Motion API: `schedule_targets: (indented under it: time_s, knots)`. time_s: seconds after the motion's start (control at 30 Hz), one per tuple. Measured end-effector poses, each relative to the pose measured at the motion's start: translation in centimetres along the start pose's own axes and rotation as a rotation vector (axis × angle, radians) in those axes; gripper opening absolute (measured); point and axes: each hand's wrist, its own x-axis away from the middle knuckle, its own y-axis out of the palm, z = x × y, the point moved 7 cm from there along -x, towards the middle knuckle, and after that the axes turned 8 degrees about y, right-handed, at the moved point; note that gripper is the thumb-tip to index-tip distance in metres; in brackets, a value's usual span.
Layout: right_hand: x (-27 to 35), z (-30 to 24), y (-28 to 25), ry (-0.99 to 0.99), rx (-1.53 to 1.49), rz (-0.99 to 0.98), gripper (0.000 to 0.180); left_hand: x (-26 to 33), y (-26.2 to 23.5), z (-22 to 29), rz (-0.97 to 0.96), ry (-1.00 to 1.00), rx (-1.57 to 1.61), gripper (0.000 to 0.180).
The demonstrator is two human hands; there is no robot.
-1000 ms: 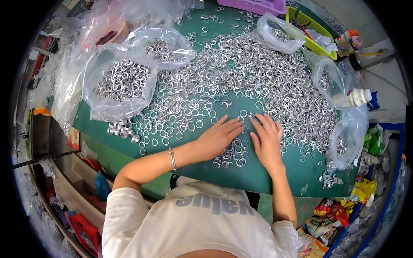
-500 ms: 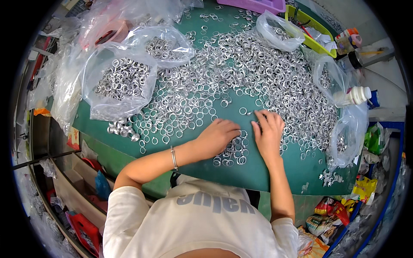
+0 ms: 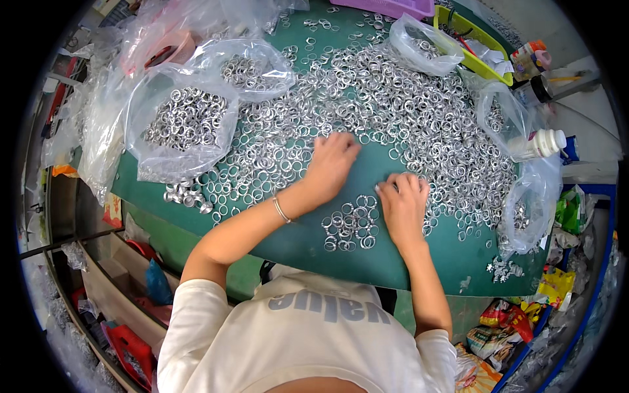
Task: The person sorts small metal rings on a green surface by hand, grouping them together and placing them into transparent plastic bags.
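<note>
Silver-coloured rings (image 3: 452,124) are heaped across the green table (image 3: 308,245). My left hand (image 3: 333,164), with a bangle at its wrist, is over the near edge of the heap. Its fingers are curled and blurred, so what they hold cannot be made out. Closer to me, my right hand (image 3: 403,202) rests on the table with bent fingers drawn together; anything between the fingertips is hidden. Just left of it, apart from the heap, lies a small group of rings (image 3: 354,224).
Clear plastic bags of rings (image 3: 151,164) stand at the left, with more bags (image 3: 532,209) along the right. A yellow-green basket (image 3: 481,69) and a purple basket (image 3: 386,8) sit at the back. A white bottle (image 3: 538,144) lies at the right edge.
My left hand has moved from the small group of rings away from me to the heap. My right hand has drawn slightly nearer; the loose rings beside its fingertips no longer show there.
</note>
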Motion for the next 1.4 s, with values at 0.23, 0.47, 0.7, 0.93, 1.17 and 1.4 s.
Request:
schedule_targets:
  time_s: [0.23,0.47,0.7,0.93,1.17,1.4]
  knots:
    - [2.8,0.0,-1.4,0.048,-0.096,-0.082,0.044,2.6,0.0,3.8,-0.106,0.034,0.438,0.041]
    - [5.8,-0.9,-0.2,-0.016,-0.232,-0.139,0.046,7.1,-0.3,6.3,-0.2,0.02,0.579,0.046]
    - [5.7,-2.0,0.8,0.037,-0.575,-0.323,0.036,10.3,-5.7,6.5,-0.079,-0.393,1.061,0.02]
    - [4.4,-4.1,1.4,-0.124,-0.413,-0.333,0.064,24.9,-0.9,8.1,-0.355,-1.178,1.889,0.032]
    - [5.4,-6.4,2.7,-0.275,-0.403,-0.419,0.066,23.1,4.1,9.2,-0.243,-1.363,2.607,0.063]
    - [7.6,-7.8,3.0,-0.284,-0.442,-0.444,0.067,19.4,3.7,11.6,-0.172,-1.412,3.082,0.086]
